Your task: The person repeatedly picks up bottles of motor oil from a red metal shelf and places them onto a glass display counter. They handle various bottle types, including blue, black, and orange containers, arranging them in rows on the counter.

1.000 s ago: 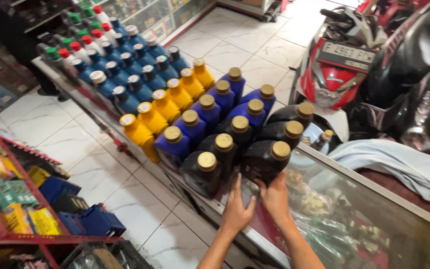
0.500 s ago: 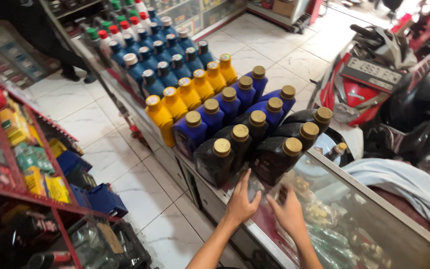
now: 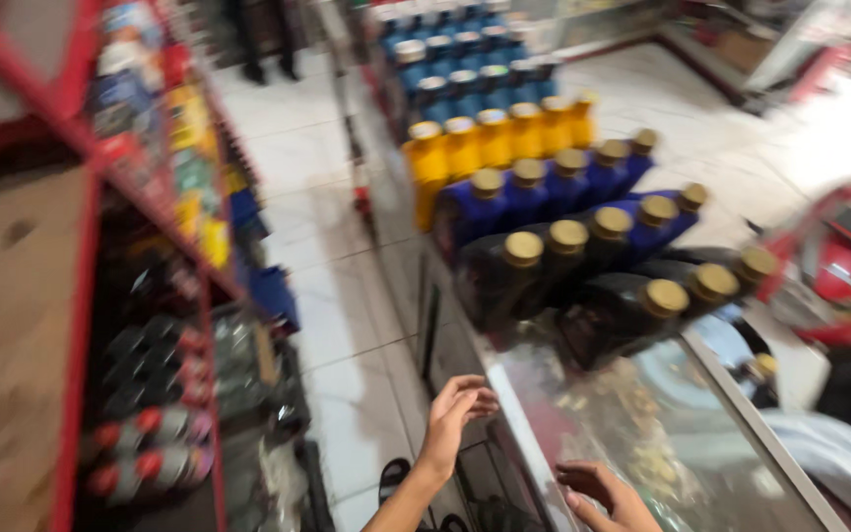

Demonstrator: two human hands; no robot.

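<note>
Rows of oil bottles stand on a glass counter (image 3: 642, 433): black bottles with gold caps (image 3: 632, 315) nearest me, then dark blue ones (image 3: 544, 202), yellow ones (image 3: 490, 148) and lighter blue ones (image 3: 465, 74) farther back. My left hand (image 3: 455, 414) hovers off the counter's left edge, empty, fingers loosely curled. At the counter's near edge my right hand (image 3: 603, 493) sits low, empty, with its fingers spread. Neither hand touches a bottle. The picture is blurred.
A red shelf rack (image 3: 130, 256) with packets and bottles stands on the left across a narrow white-tiled aisle (image 3: 337, 325). A red motorbike (image 3: 849, 276) is parked at the right. Grey cloth (image 3: 839, 453) lies on the counter's right end. A sandalled foot (image 3: 396, 478) shows below.
Both hands have let go of the nearest black bottles and drawn back toward me. The view has swung left toward the shelf rack.
</note>
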